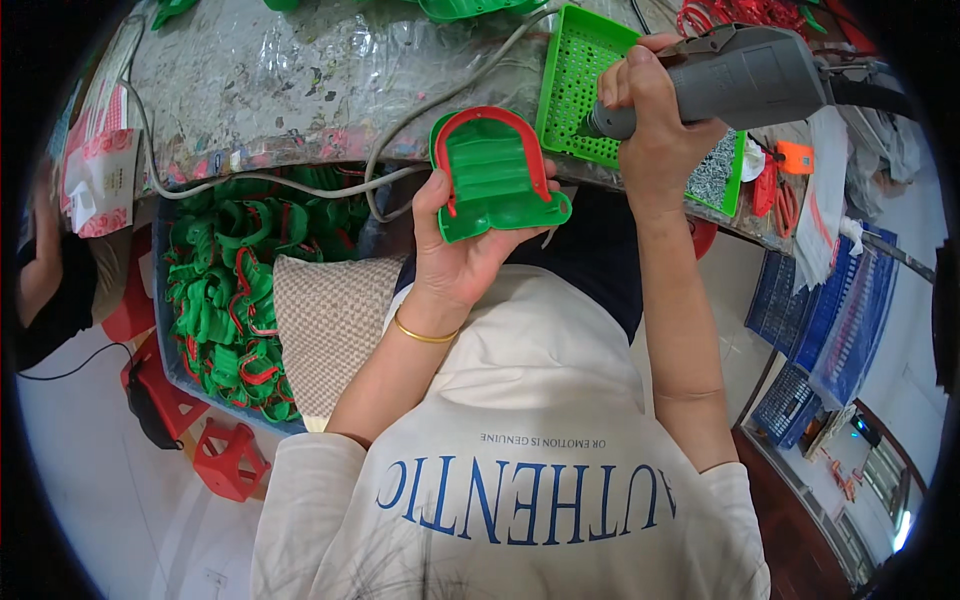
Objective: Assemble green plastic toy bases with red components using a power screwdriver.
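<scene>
My left hand (458,262) grips a green plastic part (495,175) by its lower left edge, thumb on the side and fingers beneath. The part is shallow and ribbed inside, with a red U-shaped strip (490,115) along its edge. To its right, my right hand (652,125) is closed around a grey electric screwdriver (745,80). The tool's nose points left, above a green perforated basket (556,65); its bit is hard to make out. Below my right wrist, partly hidden, a green tray (740,175) holds many small silvery screws (712,168).
A stained worktable (290,100) carries a grey cable (400,125). At my left stands a blue bin (163,330) full of green and red parts. Scissors (786,210) and an orange object (795,157) lie right. Red stools (228,460) and another person's arm (42,240) are far left.
</scene>
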Demonstrator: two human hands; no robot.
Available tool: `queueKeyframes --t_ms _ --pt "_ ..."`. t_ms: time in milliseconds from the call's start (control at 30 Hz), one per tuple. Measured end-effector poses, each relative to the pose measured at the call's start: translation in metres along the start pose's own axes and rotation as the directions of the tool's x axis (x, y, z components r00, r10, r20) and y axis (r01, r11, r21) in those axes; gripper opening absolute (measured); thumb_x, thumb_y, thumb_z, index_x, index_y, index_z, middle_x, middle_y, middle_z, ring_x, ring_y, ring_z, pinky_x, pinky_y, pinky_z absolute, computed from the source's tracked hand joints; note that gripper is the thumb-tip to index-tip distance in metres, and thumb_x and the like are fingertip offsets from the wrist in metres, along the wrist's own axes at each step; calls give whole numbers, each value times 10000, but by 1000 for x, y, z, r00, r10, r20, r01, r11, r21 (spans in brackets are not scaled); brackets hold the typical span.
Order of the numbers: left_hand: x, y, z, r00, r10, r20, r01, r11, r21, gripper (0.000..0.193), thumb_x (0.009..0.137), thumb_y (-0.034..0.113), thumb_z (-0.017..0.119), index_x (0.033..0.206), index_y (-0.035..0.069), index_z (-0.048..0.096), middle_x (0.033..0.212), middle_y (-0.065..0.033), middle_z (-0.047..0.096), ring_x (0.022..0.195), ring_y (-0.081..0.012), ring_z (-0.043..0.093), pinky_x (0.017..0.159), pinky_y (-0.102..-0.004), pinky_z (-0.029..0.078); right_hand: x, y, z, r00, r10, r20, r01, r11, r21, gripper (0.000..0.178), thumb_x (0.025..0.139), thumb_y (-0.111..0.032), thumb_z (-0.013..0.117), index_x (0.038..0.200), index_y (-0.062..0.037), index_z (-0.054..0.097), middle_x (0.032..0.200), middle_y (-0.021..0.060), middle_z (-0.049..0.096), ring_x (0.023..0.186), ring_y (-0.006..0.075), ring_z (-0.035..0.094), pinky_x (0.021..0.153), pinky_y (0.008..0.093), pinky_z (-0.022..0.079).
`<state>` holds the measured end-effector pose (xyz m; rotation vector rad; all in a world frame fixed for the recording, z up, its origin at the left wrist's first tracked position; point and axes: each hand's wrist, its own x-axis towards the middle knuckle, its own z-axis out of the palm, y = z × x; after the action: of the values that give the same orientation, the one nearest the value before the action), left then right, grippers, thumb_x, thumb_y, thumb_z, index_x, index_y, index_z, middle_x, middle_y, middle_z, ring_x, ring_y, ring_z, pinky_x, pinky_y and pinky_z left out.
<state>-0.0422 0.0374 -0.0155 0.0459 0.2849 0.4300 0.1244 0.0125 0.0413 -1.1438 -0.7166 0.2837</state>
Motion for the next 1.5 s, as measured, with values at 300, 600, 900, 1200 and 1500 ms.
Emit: queueKeyframes --t_ms 300,600,900,1200,1500 --pt "1 1 -3 1000 4 4 -4 999 -41 711 847 530 530 1304 -5 430 1217 -235 539 1108 -335 555 949 -492 456 -5 1 0 1000 -5 5 5 1000 10 122 868 21 534 972 67 489 616 55 454 529 132 439 550 291 411" --pt "-1 -3 5 996 -41 83 48 995 -89 717 832 545 546 1289 1 451 1210 -240 541 1109 -354 550 938 -484 456 5 -61 24 997 19 72 -31 984 177 174 863 -54 530 1024 7 507 616 24 399 559 140 412 570 309 371" --pt "-7 -8 22 994 -99 44 101 994 -48 651 866 543 513 1309 71 439 1239 -161 541 1127 -315 551 949 -491 457 -18 -77 60 957 104 270 -171 956 237 188 871 -77 501 1048 -14 509 581 16 398 510 131 420 532 301 374" --pt "-8 -10 18 994 -106 23 106 994 16 629 874 548 496 1325 113 437 1278 -98 528 1151 -259 543 940 -468 478 -41 -79 69 924 374 82 -383 894 234 362 862 -135 624 1162 -26 451 617 30 500 517 126 487 514 279 435" --pt "-12 -8 22 996 -83 42 80 994 79 619 875 546 497 1318 116 446 1265 -98 542 1148 -257 549 951 -476 472 -31 -66 61 952 93 293 -154 969 193 122 872 -94 486 946 2 480 579 20 408 513 127 420 537 294 381"
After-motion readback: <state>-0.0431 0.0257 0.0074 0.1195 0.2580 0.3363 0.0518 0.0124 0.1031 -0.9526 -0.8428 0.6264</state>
